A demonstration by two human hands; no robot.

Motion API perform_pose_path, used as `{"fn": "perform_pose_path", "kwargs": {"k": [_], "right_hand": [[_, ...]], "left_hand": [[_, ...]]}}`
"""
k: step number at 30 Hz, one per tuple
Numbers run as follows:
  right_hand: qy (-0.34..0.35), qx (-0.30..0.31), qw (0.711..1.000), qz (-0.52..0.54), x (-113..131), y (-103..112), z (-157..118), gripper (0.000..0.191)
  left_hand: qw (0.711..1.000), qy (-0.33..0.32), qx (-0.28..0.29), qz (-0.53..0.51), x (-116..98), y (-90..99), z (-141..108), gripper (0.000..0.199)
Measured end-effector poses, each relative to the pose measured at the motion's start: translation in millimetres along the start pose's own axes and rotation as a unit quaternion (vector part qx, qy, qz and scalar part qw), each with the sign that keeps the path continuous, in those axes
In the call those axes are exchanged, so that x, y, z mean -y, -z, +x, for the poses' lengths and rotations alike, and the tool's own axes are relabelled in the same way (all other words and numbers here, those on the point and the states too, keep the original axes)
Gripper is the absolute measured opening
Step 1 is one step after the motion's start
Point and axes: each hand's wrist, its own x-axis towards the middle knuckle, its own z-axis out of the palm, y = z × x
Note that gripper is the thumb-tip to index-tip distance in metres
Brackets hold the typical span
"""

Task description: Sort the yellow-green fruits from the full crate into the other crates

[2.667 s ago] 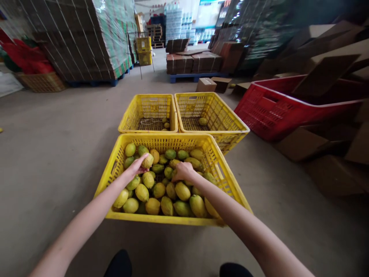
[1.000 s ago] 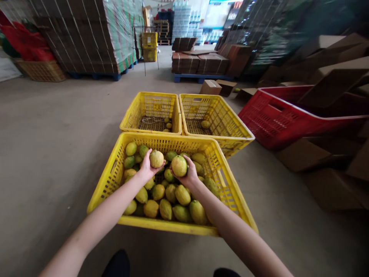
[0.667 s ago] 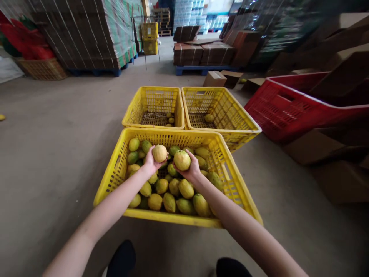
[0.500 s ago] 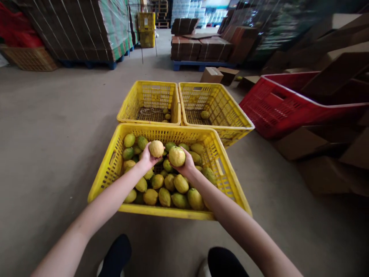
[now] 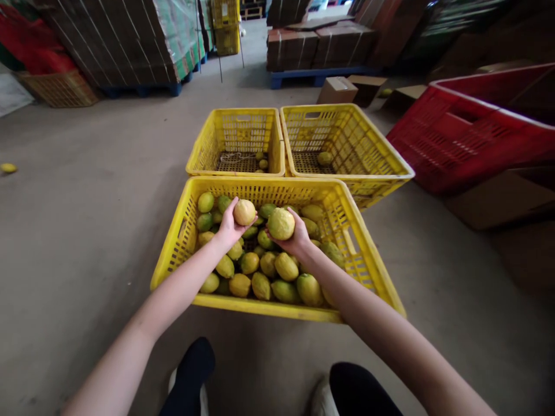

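Over the near yellow crate [image 5: 277, 314], my left hand [image 5: 229, 225] holds a pale yellow round fruit [image 5: 244, 212]. Just right of it, my right hand [image 5: 299, 237] grips a larger, bumpy yellow-green fruit [image 5: 281, 223]. The two fruits are close together but apart. Beneath them, many green and yellow lemon-like fruits [image 5: 261, 286] lie in the crate. Behind stand two more yellow crates: the left one [image 5: 243, 112] has a few small fruits and some string at its bottom, and the right one [image 5: 347, 112] has one fruit [image 5: 324, 158].
A red crate [image 5: 459, 124] and cardboard boxes [image 5: 507, 199] stand at the right. Stacked cartons [image 5: 342, 46] sit on a blue pallet at the back. A wrapped stack [image 5: 117, 40] is at the back left. One yellow fruit [image 5: 8, 167] lies on the floor at far left.
The view has shifted, so the crates appear further right and slightly higher. The fruit in my right hand has turned, its green stem end no longer showing. Both hands keep their fruits.
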Motion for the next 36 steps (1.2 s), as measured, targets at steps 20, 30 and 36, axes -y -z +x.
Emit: {"fn": "perform_pose_path", "kwargs": {"k": [20,30,36], "right_hand": [[0.004,-0.046,0.999,0.028,-3,11,18,0.03],[0.028,-0.043,0.998,0.027,-2,10,15,0.021],[0.001,-0.068,0.997,0.032,-3,9,13,0.039]], "left_hand": [[0.997,0.05,-0.037,-0.046,-1,8.9,9,0.036],[0.999,-0.003,-0.029,-0.019,0,3.3,4,0.027],[0.998,0.042,-0.053,0.007,0,12.8,12,0.045]]}}
